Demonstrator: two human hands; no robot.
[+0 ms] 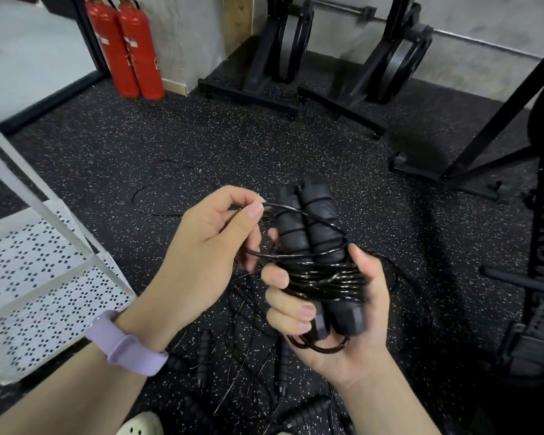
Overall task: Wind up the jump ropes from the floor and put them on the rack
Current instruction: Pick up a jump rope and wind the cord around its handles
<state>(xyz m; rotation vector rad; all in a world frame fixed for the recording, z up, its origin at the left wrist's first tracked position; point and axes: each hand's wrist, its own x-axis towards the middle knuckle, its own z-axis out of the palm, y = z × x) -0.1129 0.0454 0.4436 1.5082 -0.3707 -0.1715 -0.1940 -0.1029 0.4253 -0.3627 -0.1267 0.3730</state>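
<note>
Right hand (336, 312) has its fingers wrapped round the jump rope (314, 255), both handles side by side with cord coiled on. Left hand (208, 246), just left of it, pinches the loose cord. More ropes (248, 372) lie on the floor below it.

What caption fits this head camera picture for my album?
Right hand grips two jump rope handles while left hand pinches the cord, winding it around them.

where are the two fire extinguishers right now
In the head view, the two red fire extinguishers stand side by side at the upper left, against the grey wall, left of the black weight-plate stands.
</note>
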